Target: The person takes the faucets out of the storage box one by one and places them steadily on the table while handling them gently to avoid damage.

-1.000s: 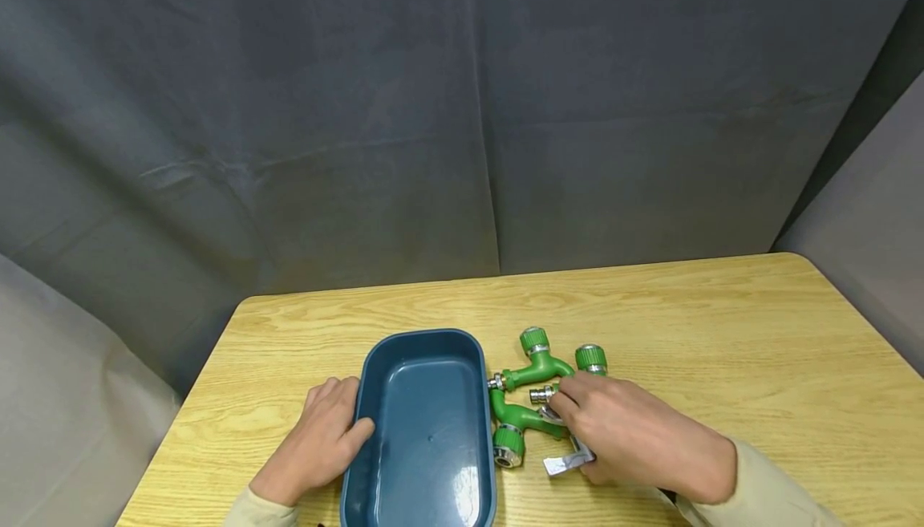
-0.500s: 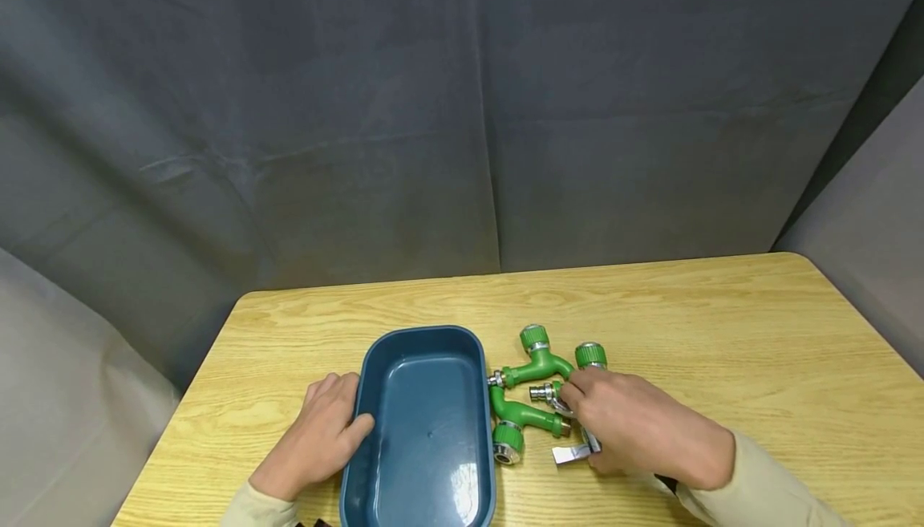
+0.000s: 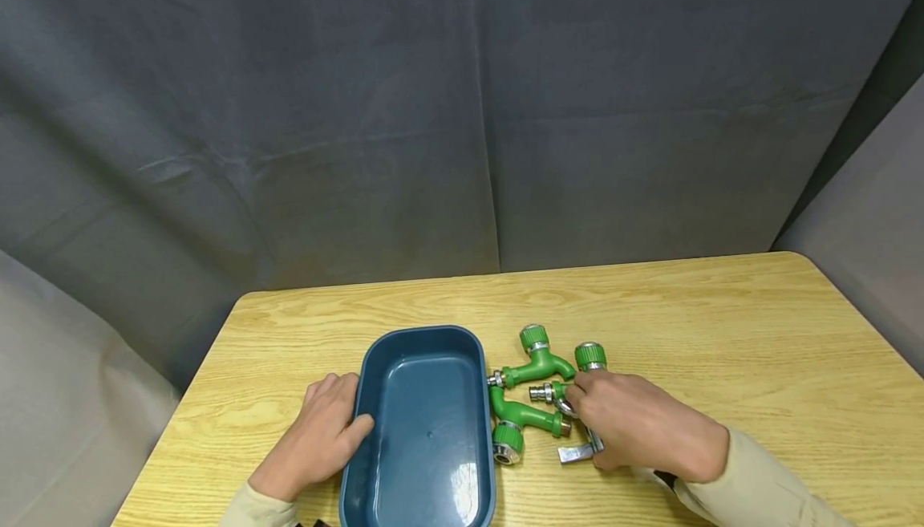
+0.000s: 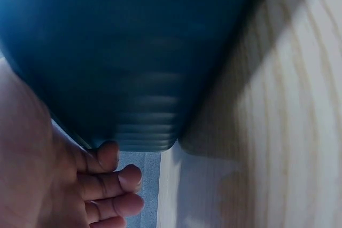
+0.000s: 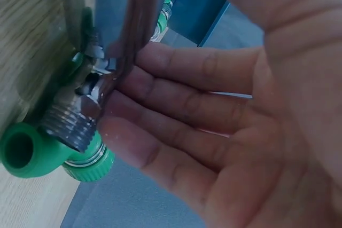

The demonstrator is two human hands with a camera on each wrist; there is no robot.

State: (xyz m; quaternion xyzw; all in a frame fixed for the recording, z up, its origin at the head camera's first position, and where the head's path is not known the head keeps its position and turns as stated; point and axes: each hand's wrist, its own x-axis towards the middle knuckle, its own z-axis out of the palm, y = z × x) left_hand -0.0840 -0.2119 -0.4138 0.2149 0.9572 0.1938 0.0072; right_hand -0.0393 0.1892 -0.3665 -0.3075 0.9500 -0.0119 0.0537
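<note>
My left hand point(image 3: 318, 431) holds the left side of a blue plastic bin point(image 3: 433, 415), thumb over the rim and fingers outside the wall. In the left wrist view its fingertips point(image 4: 128, 177) show just under the rim. To the right of the bin, my right hand point(image 3: 642, 423) grips a chrome tap point(image 3: 576, 453) low at the table; most of the tap is hidden under the hand. The right wrist view shows extended fingers point(image 5: 181, 94) against its shiny body point(image 5: 115, 9), thumb out of sight. Green taps point(image 3: 530, 417) lie just left of that hand.
Another green tap point(image 3: 541, 366) lies behind, its threaded end at the bin's right wall. A green knob point(image 3: 590, 355) stands up beyond the right hand. The wood-grain table point(image 3: 722, 326) extends right and back to a grey curtain point(image 3: 361, 150).
My right hand has shifted slightly right and drawn the chrome tap with it, uncovering more of the nearer green taps. The left hand stays on the bin.
</note>
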